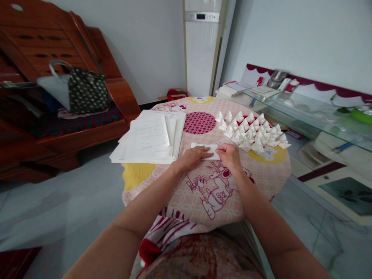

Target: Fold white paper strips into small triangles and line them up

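Observation:
A small folded sheet of white paper lies on the patterned tablecloth in front of me. My left hand rests flat on its left part with the fingers stretched out. At the paper's right end, the fingers of my right hand are pinched together on the edge. To the left lies a loose stack of white paper sheets, the top one with writing on it. Several folded white paper shapes with pointed tops stand in rows at the right, beyond my right hand.
A glass-topped stand with books, metal tins and a red-and-white cup runs along the right wall. On the left is a wooden bench with a dotted bag on it. A tall white cabinet unit stands behind the table.

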The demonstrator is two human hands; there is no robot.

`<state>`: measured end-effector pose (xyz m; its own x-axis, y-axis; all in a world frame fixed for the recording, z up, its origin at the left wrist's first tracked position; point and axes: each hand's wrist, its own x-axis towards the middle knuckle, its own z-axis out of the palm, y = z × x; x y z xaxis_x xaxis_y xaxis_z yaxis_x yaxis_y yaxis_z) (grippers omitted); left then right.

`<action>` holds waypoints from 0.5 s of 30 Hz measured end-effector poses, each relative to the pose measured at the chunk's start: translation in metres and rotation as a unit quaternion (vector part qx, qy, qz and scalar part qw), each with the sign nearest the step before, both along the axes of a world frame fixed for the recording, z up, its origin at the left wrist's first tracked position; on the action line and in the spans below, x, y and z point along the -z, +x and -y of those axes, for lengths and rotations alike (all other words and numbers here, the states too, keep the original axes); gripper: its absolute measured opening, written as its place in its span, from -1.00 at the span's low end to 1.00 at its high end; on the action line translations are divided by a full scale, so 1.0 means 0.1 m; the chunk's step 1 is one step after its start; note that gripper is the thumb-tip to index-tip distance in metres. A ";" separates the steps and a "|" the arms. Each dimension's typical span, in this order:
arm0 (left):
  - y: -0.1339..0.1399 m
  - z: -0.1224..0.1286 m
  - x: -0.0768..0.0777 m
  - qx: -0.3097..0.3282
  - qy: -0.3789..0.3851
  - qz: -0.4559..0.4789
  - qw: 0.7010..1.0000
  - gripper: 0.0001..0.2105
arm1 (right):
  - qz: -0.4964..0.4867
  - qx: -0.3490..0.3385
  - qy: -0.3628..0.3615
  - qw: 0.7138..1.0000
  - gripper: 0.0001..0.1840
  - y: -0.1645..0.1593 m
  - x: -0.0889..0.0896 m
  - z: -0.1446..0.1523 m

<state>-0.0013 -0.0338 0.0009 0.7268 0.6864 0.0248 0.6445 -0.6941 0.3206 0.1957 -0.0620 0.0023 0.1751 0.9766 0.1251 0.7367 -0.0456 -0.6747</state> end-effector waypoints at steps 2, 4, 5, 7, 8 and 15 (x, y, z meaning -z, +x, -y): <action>0.00 0.00 0.00 -0.007 -0.002 -0.008 1.000 -0.46 | 0.024 -0.030 -0.019 0.999 -0.80 -0.04 -0.01 0.00; 0.00 -0.01 0.01 -0.015 -0.005 -0.006 1.000 -0.45 | 0.050 -0.044 -0.049 0.997 -0.83 -0.06 -0.01 0.00; 0.01 -0.02 0.02 -0.017 -0.006 -0.004 1.000 -0.45 | 0.061 -0.046 -0.059 0.995 -0.84 -0.06 0.00 -0.01; 0.00 -0.02 0.03 -0.016 -0.008 0.001 1.000 -0.46 | 0.072 -0.054 -0.068 0.994 -0.83 -0.04 0.00 -0.01; 0.00 -0.02 0.03 -0.016 -0.008 0.003 1.000 -0.46 | 0.074 -0.057 -0.070 0.993 -0.83 -0.03 0.00 -0.02; 0.02 -0.02 0.03 -0.015 0.007 0.003 1.000 -0.51 | 0.077 -0.064 -0.075 0.992 -0.87 -0.13 -0.03 -0.01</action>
<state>0.0005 -0.0313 -0.0024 0.7052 0.7079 0.0397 0.6635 -0.6786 0.3151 0.1831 -0.0611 0.0055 0.0391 0.9992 -0.0073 0.8369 -0.0367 -0.5462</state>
